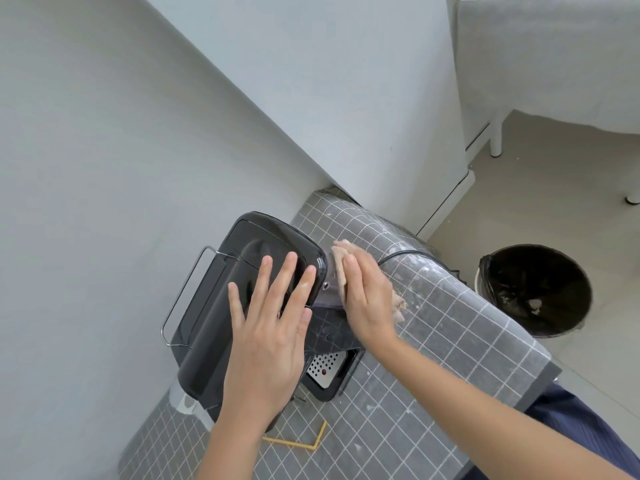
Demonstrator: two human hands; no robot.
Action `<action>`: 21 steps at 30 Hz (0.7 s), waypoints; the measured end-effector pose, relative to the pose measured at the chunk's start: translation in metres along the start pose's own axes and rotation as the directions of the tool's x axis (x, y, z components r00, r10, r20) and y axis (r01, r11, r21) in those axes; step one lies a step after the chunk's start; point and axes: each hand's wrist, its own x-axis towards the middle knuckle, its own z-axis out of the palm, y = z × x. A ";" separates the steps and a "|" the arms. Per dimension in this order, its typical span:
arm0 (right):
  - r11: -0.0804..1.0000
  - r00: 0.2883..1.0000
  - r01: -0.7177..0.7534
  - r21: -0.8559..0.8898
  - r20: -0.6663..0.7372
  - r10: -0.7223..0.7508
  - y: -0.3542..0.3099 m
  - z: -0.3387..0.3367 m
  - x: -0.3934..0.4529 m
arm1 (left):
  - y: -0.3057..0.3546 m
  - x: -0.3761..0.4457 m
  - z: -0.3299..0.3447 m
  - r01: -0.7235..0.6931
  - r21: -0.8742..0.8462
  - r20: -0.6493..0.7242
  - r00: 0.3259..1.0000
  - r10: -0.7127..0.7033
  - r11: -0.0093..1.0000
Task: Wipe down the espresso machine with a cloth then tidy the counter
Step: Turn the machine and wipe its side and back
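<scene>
The glossy black espresso machine (pixel 221 292) stands on the grey grid-patterned counter (pixel 450 327), close to the wall. My left hand (pixel 266 337) lies flat on its top with the fingers spread. My right hand (pixel 367 299) presses a beige cloth (pixel 341 261) against the machine's right side; most of the cloth is hidden under the palm, with a corner showing beyond the wrist side. The perforated metal drip tray (pixel 327 367) shows at the machine's front base.
A wire rail (pixel 183 296) juts from the machine's left side. A black cable (pixel 401 254) runs over the counter behind my right hand. A bin (pixel 535 289) lined with a black bag sits on the floor to the right. Yellow tape (pixel 301 441) marks the counter.
</scene>
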 end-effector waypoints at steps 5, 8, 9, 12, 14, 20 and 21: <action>0.975 0.973 -0.218 -0.034 0.070 0.220 0.012 -0.001 0.027 | 0.000 0.001 0.000 0.012 0.013 0.008 1.000 -0.013 1.000; 0.944 0.948 -0.317 -0.088 -0.027 0.316 0.029 -0.009 0.003 | 0.001 0.000 -0.001 0.013 0.002 0.011 1.000 -0.013 1.000; 0.949 0.953 -0.304 -0.089 -0.035 0.302 0.029 -0.009 -0.007 | 0.001 0.000 -0.001 0.015 -0.006 0.011 1.000 -0.015 1.000; 0.988 0.988 -0.153 -0.022 -0.030 0.152 0.008 0.001 -0.032 | 0.002 0.000 -0.001 0.021 -0.050 0.012 1.000 -0.021 0.999; 0.999 1.000 0.002 0.044 -0.019 -0.001 -0.013 0.010 -0.029 | 0.002 0.000 -0.002 0.022 -0.084 0.005 1.000 -0.022 0.996; 0.983 0.977 -0.185 0.008 0.108 0.183 0.009 0.002 0.037 | 0.003 0.002 -0.003 0.024 -0.126 -0.001 1.000 -0.025 0.992; 0.962 0.955 -0.273 -0.024 0.113 0.274 0.025 -0.004 0.036 | 0.003 0.002 -0.003 0.028 -0.128 -0.001 1.000 -0.028 0.991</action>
